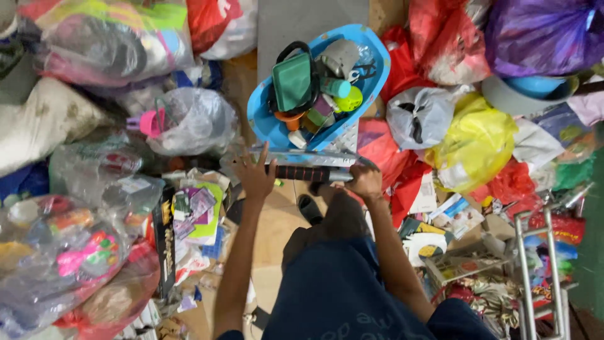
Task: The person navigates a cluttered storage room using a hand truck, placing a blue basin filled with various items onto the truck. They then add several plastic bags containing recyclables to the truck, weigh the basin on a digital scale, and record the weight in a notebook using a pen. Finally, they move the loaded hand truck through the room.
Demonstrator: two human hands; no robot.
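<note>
Right hand (365,181) clenched on the black foam-grip bar (306,173), left hand (255,173) splayed open against it; overloaded blue tub (264,119) probably tips if bar shifts.

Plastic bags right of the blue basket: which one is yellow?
The yellow bag, lying just right of the grey-white bag and below the purple bag; the others around it are red.
</note>
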